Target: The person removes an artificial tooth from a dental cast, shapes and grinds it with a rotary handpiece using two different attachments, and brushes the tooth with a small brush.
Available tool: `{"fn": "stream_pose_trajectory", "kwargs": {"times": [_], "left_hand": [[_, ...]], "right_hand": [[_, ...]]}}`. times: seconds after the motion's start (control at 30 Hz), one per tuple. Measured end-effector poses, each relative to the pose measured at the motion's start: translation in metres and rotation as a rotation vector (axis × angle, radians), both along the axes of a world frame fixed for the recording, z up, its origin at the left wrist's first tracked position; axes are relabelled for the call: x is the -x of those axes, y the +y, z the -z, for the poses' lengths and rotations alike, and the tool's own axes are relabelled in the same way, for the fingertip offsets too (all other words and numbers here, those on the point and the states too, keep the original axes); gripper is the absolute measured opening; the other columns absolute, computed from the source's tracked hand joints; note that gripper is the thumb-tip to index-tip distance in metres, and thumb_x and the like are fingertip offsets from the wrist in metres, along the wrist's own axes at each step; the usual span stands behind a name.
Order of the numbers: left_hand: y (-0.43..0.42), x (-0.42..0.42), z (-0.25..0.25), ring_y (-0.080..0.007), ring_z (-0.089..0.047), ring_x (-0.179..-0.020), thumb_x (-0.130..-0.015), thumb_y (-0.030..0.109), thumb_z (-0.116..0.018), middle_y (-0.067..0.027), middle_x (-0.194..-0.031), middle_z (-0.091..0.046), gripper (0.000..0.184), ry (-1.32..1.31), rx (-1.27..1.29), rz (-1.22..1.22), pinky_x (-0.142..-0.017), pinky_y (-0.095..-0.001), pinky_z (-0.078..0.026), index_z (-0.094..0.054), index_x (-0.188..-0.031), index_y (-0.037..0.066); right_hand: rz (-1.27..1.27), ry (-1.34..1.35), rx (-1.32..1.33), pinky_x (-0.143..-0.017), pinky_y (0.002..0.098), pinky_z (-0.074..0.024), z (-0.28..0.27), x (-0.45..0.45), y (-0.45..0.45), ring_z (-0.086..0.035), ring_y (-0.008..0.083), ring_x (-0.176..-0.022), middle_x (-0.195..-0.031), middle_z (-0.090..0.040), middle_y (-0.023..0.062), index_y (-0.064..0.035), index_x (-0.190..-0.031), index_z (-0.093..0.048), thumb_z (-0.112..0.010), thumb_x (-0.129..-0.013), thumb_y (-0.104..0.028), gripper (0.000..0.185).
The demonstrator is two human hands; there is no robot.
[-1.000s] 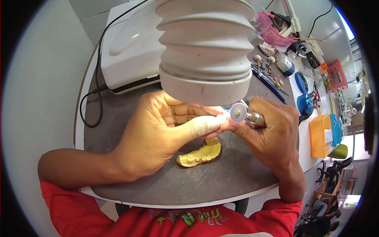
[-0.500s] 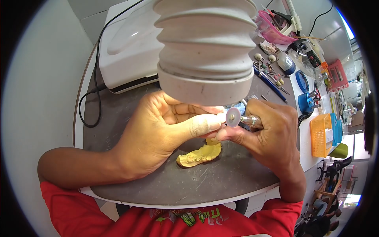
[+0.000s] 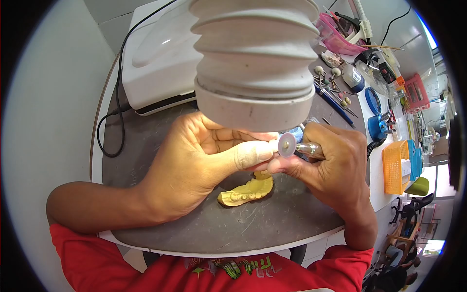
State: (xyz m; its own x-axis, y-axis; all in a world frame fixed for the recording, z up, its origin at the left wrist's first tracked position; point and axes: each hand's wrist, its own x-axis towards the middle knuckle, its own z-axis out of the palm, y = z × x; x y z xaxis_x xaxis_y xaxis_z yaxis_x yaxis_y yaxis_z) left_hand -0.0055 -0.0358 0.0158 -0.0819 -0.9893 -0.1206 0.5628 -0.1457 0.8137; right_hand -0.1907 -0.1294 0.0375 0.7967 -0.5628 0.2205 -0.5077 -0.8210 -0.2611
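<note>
My right hand (image 3: 335, 160) is wrapped round a metal rotary handpiece (image 3: 311, 149). At its tip a pale lilac disc (image 3: 286, 144) with a metal centre stands against the fingertips of my left hand (image 3: 209, 165). My left thumb and fingers pinch something small and whitish, mostly hidden behind the disc. The tip of my right thumb is close beside the left fingertips. Below the hands a yellow dental cast (image 3: 246, 191) lies on the grey work surface (image 3: 194, 228), its upper end partly covered by my fingers.
A wide ribbed white hose (image 3: 255, 58) hangs over the hands. Behind left is a white machine (image 3: 160, 63) with a black cable. At the right lie a blue pen-like tool (image 3: 334, 104), several small burs, a pink basket (image 3: 335, 36), a blue round device (image 3: 377, 127) and an orange basket (image 3: 395, 168).
Compared with a second ago, the disc and handpiece have shifted slightly left, and my right thumb has moved left. Since half a second ago almost nothing differs.
</note>
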Motion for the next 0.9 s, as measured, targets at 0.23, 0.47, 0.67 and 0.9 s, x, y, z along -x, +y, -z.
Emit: {"fn": "stream_pose_trajectory", "kwargs": {"times": [0.23, 0.47, 0.67, 0.9], "left_hand": [[0.000, 0.000, 0.003, -0.0136, -0.061, -0.086, -0.087, 0.001, -0.060, -0.0112, -0.096, -0.063, 0.017, -0.036, 0.024, -0.012, -0.075, -0.0260, -0.051, -0.060, -0.102, -0.005], [0.000, 0.001, 0.001, -0.0133, -0.061, -0.085, -0.087, 0.003, -0.060, -0.0106, -0.094, -0.064, 0.017, -0.026, -0.002, -0.006, -0.075, -0.0260, -0.050, -0.061, -0.102, -0.004], [0.000, 0.001, 0.002, -0.0139, -0.061, -0.086, -0.086, 0.002, -0.060, -0.0102, -0.093, -0.064, 0.015, -0.026, 0.010, -0.011, -0.076, -0.0271, -0.051, -0.061, -0.100, -0.004], [0.000, 0.000, 0.001, -0.0135, -0.062, -0.084, -0.087, 0.002, -0.060, -0.0102, -0.093, -0.064, 0.016, -0.049, -0.002, -0.028, -0.076, -0.0269, -0.052, -0.060, -0.102, -0.004]], "right_hand": [[0.013, 0.027, -0.002, -0.046, 0.0310, -0.0388, -0.001, 0.000, 0.000, -0.052, 0.0222, -0.046, -0.055, -0.054, 0.0084, -0.0030, -0.069, -0.062, -0.079, -0.064, -0.046, 0.046], [0.003, 0.001, -0.002, -0.046, 0.0318, -0.0380, 0.002, -0.001, 0.000, -0.051, 0.0229, -0.045, -0.054, -0.053, 0.0082, -0.0036, -0.067, -0.061, -0.078, -0.065, -0.045, 0.045], [-0.029, -0.101, 0.074, -0.038, 0.0350, -0.0341, 0.008, -0.002, -0.001, -0.048, 0.0223, -0.038, -0.048, -0.048, 0.0055, -0.0071, -0.054, -0.049, -0.075, -0.064, -0.058, 0.057], [-0.028, -0.095, 0.062, -0.040, 0.0335, -0.0336, 0.004, 0.000, 0.001, -0.045, 0.0208, -0.040, -0.048, -0.046, 0.0054, -0.0058, -0.058, -0.052, -0.076, -0.065, -0.054, 0.054]]}}
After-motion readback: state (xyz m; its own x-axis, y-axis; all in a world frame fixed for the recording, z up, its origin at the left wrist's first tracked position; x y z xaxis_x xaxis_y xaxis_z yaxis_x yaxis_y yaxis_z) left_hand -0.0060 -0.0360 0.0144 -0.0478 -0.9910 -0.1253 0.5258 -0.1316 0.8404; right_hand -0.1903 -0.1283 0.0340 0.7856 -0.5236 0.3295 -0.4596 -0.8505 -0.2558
